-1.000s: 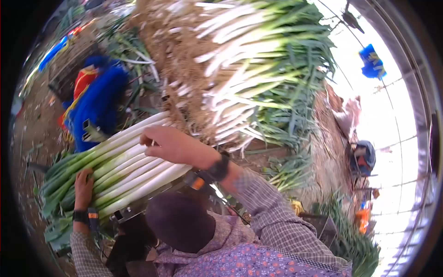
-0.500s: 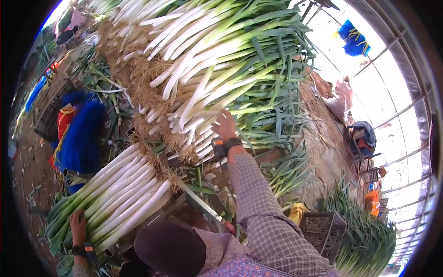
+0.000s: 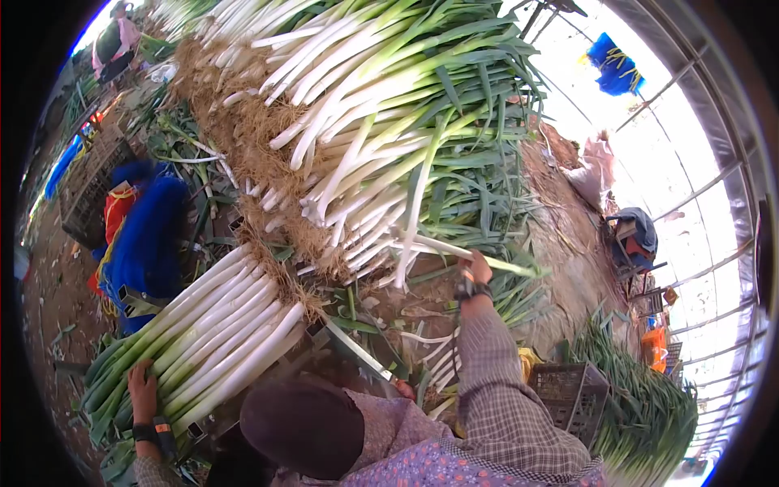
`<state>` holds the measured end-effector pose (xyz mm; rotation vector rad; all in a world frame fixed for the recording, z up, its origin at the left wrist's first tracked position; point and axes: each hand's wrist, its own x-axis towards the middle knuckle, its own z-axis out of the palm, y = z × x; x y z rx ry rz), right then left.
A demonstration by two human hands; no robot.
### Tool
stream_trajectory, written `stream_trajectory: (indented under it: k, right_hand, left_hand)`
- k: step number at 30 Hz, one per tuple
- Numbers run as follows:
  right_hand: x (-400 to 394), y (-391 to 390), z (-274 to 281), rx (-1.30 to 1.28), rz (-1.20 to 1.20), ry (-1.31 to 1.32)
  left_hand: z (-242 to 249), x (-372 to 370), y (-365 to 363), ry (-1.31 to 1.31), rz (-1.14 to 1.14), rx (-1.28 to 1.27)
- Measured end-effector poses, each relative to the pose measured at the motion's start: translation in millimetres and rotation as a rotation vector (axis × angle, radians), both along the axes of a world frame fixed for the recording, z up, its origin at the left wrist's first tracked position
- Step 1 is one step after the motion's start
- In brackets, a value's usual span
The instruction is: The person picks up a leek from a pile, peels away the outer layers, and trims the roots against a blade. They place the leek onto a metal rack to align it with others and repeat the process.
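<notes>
The right hand (image 3: 477,268) is closed around a single leek (image 3: 454,250) at the foot of the big leek pile (image 3: 389,122). The leek lies nearly level, long axis left to right, white end toward the pile's roots, green tip out to the right. The left hand (image 3: 144,391) rests flat, fingers loose, on the green ends of the trimmed leek bundle (image 3: 207,341) (whose white ends point up-right).

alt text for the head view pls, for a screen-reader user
A person's right hand grips a single leek drawn from a big leek pile, while the left hand rests on the green end of a trimmed leek bundle. A blue bag and black crate sit nearby.
</notes>
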<state>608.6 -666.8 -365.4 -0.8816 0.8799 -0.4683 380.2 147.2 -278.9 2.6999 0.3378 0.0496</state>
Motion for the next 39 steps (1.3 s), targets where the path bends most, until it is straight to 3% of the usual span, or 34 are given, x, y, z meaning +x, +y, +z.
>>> stream_trajectory:
  k: [3,5,7,9,10,12,13,14,15,17,18,20,22,25,26,27,29,31,32,35,38,39]
  right_hand:
    - [-38,-17,9,0.181,-0.042,-0.274]
    - [-49,8,59,-0.305,-0.055,-0.168]
    - [-47,49,129,-0.577,-0.255,-0.188]
    - [-41,28,151,-0.973,-0.175,-0.193]
    - [-34,30,171,-1.005,-0.135,-0.272]
    - [-22,52,215,-1.011,0.003,-0.437]
    - [-19,80,243,-0.979,0.106,-0.52]
    - [-18,116,270,-1.038,0.248,-0.584]
    - [-18,154,295,-1.085,0.402,-0.655]
    - [-26,252,329,-1.048,0.67,-0.778]
    - [-24,293,331,-1.109,0.808,-0.771]
    - [-22,383,330,-1.009,1.194,-0.865]
    - [-40,482,312,-1.32,1.371,-1.106]
    - [-66,594,228,-1.397,1.739,-1.065]
    - [-71,615,178,-1.424,1.718,-1.117]
    - [-72,625,136,-1.45,1.698,-1.165]
    - [-76,610,101,-1.506,1.834,-0.795]
    - [-52,585,67,-1.577,1.717,-0.984]
    - [-41,570,59,-1.61,1.66,-1.077]
    - [-17,530,63,-1.756,1.66,-0.934]
    - [-12,518,67,-1.668,1.657,-1.136]
    - [-16,517,65,-1.609,1.678,-1.054]
  left_hand:
    - [-14,-1,12,-0.027,-0.095,0.064]
    - [-5,-6,7,0.006,-0.074,0.036]
    - [5,-1,-7,0.001,-0.064,0.011]
    - [2,-1,-12,-0.035,-0.057,0.028]
    - [1,0,-13,-0.047,-0.059,0.028]
    - [-2,0,-11,-0.093,-0.079,0.109]
    - [-12,-1,-5,-0.19,-0.193,0.2]
    - [-1,0,-17,-0.169,-0.132,0.194]
    - [-13,-2,-5,-0.315,-0.372,0.433]
    - [13,-3,-32,-0.249,-0.16,0.281]
    - [28,-6,-41,-0.195,-0.188,0.296]
    - [24,-8,-42,-0.123,0.018,0.083]
    - [21,-9,-42,-0.135,0.021,0.088]
    - [25,-10,-44,-0.108,0.036,0.064]
    - [23,-12,-44,-0.105,0.048,0.049]
    - [22,-13,-45,-0.1,0.058,0.031]
    - [26,-15,-48,-0.14,0.051,0.022]
    - [19,-15,-46,-0.209,0.036,-0.002]
    - [21,-16,-45,-0.195,0.029,0.012]
    - [28,-11,-47,-0.193,0.013,-0.005]
    - [32,-17,-47,-0.248,0.066,-0.095]
    - [37,-17,-50,-0.26,0.088,-0.106]
